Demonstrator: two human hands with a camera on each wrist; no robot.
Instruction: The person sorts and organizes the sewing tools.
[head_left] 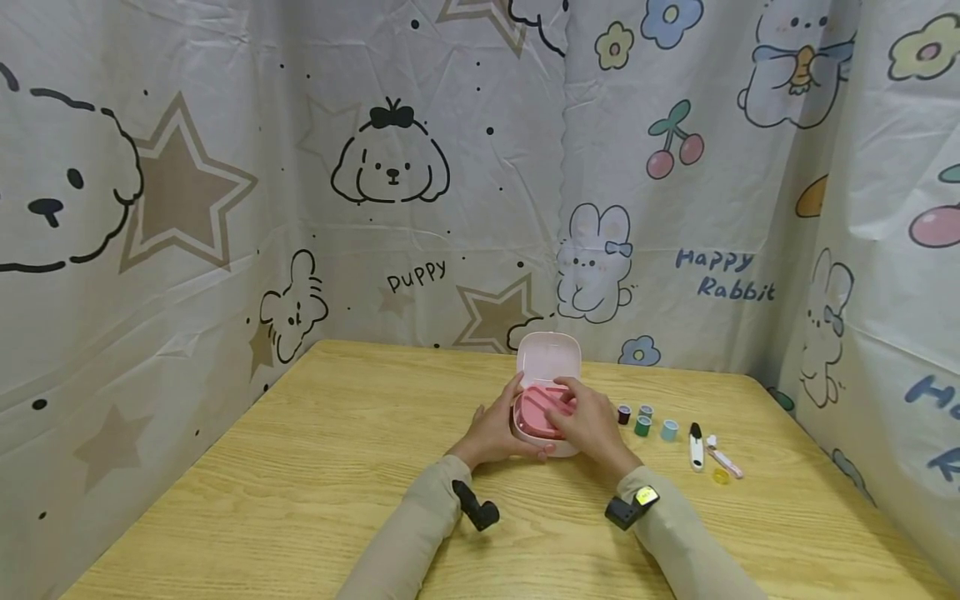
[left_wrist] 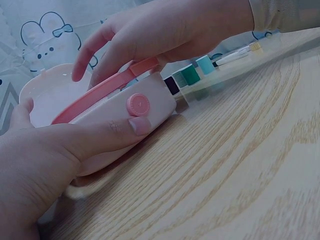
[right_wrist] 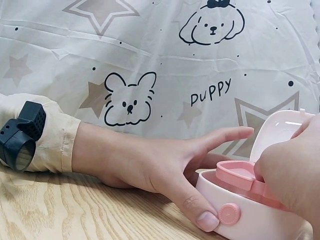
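A small pale pink box (head_left: 564, 448) stands on the table with its lid (head_left: 550, 360) raised at the back. A darker pink tray (head_left: 534, 407) with a divided top sits in its mouth, and in the left wrist view the tray (left_wrist: 102, 95) tilts above the rim. My left hand (head_left: 491, 429) grips the box from the left, thumb on the front beside a round pink button (right_wrist: 229, 214). The right hand (head_left: 596, 419) reaches over from the right and pinches the tray; some of its fingertips are hidden in the right wrist view.
Right of the box stand small thread spools: dark (head_left: 624, 414), green (head_left: 642, 427), light blue (head_left: 670, 430) and another behind (head_left: 647, 412). Further right lie a white tool with a black tip (head_left: 697, 448), a slim pink-and-white tool (head_left: 725, 458) and a small yellow disc (head_left: 721, 476). Printed curtains surround the wooden table (head_left: 360, 417).
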